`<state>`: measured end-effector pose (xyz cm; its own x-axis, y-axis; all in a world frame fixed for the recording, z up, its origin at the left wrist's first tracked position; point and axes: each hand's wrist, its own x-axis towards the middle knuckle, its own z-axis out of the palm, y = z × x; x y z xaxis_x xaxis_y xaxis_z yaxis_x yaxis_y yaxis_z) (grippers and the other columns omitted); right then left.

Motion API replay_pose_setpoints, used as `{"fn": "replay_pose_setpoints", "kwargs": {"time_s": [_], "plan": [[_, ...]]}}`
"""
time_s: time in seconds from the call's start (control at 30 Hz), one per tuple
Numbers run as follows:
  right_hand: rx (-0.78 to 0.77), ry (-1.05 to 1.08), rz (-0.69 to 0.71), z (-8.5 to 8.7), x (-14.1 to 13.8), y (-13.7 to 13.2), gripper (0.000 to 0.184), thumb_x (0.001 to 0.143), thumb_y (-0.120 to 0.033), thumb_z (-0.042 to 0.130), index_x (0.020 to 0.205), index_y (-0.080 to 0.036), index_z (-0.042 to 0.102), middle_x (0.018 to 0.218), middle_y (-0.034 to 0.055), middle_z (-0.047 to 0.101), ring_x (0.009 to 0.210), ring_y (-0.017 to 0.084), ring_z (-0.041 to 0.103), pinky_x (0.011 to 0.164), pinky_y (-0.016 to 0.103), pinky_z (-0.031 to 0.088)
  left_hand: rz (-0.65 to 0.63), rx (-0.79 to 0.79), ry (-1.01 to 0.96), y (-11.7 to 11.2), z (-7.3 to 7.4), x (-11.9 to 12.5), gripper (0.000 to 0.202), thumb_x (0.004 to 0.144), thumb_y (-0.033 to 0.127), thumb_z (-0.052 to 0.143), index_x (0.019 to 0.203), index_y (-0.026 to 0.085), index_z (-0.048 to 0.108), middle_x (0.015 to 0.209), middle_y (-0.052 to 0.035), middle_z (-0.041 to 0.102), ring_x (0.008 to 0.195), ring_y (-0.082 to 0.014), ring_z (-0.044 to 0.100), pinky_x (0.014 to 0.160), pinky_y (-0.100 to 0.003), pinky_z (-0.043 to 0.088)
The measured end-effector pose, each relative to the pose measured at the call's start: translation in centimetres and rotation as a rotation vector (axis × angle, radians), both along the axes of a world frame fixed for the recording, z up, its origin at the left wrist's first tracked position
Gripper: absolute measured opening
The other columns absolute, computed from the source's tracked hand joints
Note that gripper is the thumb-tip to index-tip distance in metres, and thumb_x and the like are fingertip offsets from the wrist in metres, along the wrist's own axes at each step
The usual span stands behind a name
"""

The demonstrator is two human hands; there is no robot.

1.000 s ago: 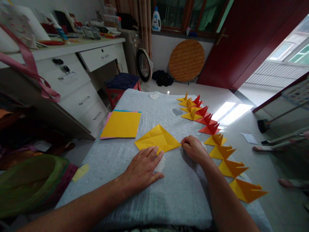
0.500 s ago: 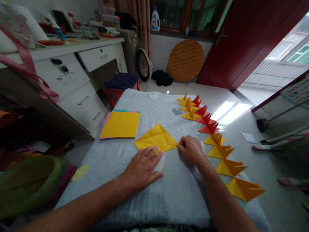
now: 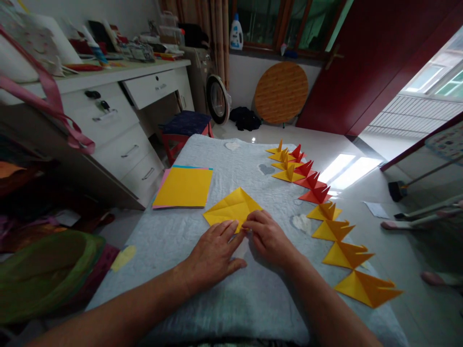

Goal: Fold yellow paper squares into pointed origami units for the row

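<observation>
A creased yellow origami paper lies on the cloth in front of me, its top corner pointing away. My left hand rests with outstretched fingers over its near edge, thumb apart on the cloth. My right hand has curled fingers, the fingertips pinched at the paper's near edge close to my left index finger. It covers the paper's right corner. To the left of the sheet sits a stack of square paper, yellow on top, with pink and blue edges showing below.
Folded yellow paper pieces and red ones run in a row along the right side of the cloth-covered table. A green-rimmed bin stands at left. Beyond are a stool, a white desk and a washing machine.
My right hand has moved left from the paper's right corner to its near edge, beside my left fingers. My left hand stays on the paper. The view has shifted slightly.
</observation>
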<state>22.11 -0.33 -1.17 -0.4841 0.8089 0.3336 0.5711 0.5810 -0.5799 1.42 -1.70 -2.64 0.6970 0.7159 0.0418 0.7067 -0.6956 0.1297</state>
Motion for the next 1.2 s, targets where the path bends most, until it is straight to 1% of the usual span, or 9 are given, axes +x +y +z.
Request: {"fn": "replay_pose_setpoints", "kwargs": {"time_s": [0.07,0.17,0.23,0.37,0.53,0.8,0.9,1.03,1.2], "plan": [[-0.052,-0.082,0.017,0.3,-0.3,-0.2,0.031,0.083,-0.003,0.047,0.099,-0.018,0.069,0.095,0.0071,0.062,0.092,0.02,0.053,0.086,0.034,0.045,0.007,0.005,-0.006,0.0,0.0,0.0,0.069,0.088,0.059,0.059,0.143,0.02,0.046,0.145,-0.0152,0.051,0.132,-0.0329,0.046,0.11,-0.048,0.038],[-0.083,-0.197,-0.016,0.9,0.0,-0.4,0.03,0.085,-0.005,0.048,0.1,-0.018,0.071,0.095,0.0068,0.062,0.093,0.02,0.053,0.089,0.033,0.043,0.005,0.021,-0.014,0.0,0.1,0.0,0.07,0.089,0.061,0.057,0.145,0.02,0.045,0.145,-0.015,0.052,0.132,-0.0325,0.047,0.109,-0.047,0.039],[-0.078,-0.282,-0.041,1.3,0.3,-0.5,0.027,0.086,-0.008,0.05,0.099,-0.019,0.071,0.096,0.0063,0.063,0.094,0.02,0.054,0.09,0.034,0.042,-0.001,0.033,-0.007,0.1,0.2,0.0,0.071,0.089,0.061,0.057,0.145,0.02,0.044,0.144,-0.0152,0.053,0.131,-0.0325,0.048,0.108,-0.047,0.04],[-0.062,-0.452,-0.049,1.9,0.4,-1.0,0.018,0.09,-0.015,0.054,0.096,-0.021,0.069,0.098,0.006,0.064,0.096,0.021,0.056,0.089,0.034,0.041,-0.017,0.045,0.002,0.0,0.2,-0.2,0.066,0.09,0.059,0.056,0.142,0.018,0.048,0.143,-0.0148,0.054,0.131,-0.0314,0.05,0.109,-0.045,0.039],[-0.02,-0.587,-0.106,2.1,0.3,-1.8,0.019,0.098,-0.018,0.047,0.097,-0.02,0.066,0.094,0.0056,0.064,0.09,0.02,0.057,0.086,0.032,0.04,-0.028,0.044,-0.029,-0.1,0.2,-0.8,0.06,0.091,0.054,0.058,0.137,0.016,0.053,0.141,-0.0137,0.057,0.129,-0.0299,0.052,0.109,-0.044,0.04],[-0.004,-0.645,-0.214,1.8,2.1,-2.2,0.015,0.097,-0.021,0.051,0.095,-0.019,0.066,0.099,0.0066,0.065,0.094,0.021,0.058,0.09,0.034,0.04,-0.038,0.069,-0.027,-0.8,0.5,-2.4,0.055,0.09,0.046,0.063,0.133,0.012,0.057,0.134,-0.0138,0.062,0.124,-0.0293,0.056,0.107,-0.043,0.044],[0.011,-0.642,-0.241,1.5,2.2,-2.5,0.015,0.097,-0.021,0.051,0.096,-0.02,0.066,0.103,0.0072,0.065,0.097,0.022,0.058,0.095,0.036,0.038,-0.032,0.085,-0.038,-1.3,0.4,-3.3,0.052,0.091,0.044,0.062,0.133,0.013,0.057,0.134,-0.0139,0.062,0.123,-0.0293,0.057,0.106,-0.043,0.045],[0.001,-0.643,-0.317,1.2,2.5,-2.8,0.015,0.097,-0.021,0.05,0.1,-0.021,0.065,0.103,0.0072,0.066,0.101,0.023,0.058,0.1,0.04,0.034,-0.032,0.107,-0.048,-1.8,0.0,-4.4,0.051,0.092,0.043,0.061,0.133,0.013,0.056,0.134,-0.0148,0.062,0.124,-0.0299,0.056,0.106,-0.043,0.046],[0.023,-0.615,-0.404,1.0,3.0,-3.1,0.015,0.096,-0.022,0.051,0.101,-0.022,0.066,0.104,0.0077,0.067,0.106,0.026,0.055,0.105,0.044,0.029,-0.028,0.131,-0.07,-2.2,-0.3,-5.0,0.048,0.094,0.041,0.058,0.134,0.015,0.056,0.134,-0.0155,0.062,0.126,-0.0307,0.056,0.106,-0.044,0.048]]}}
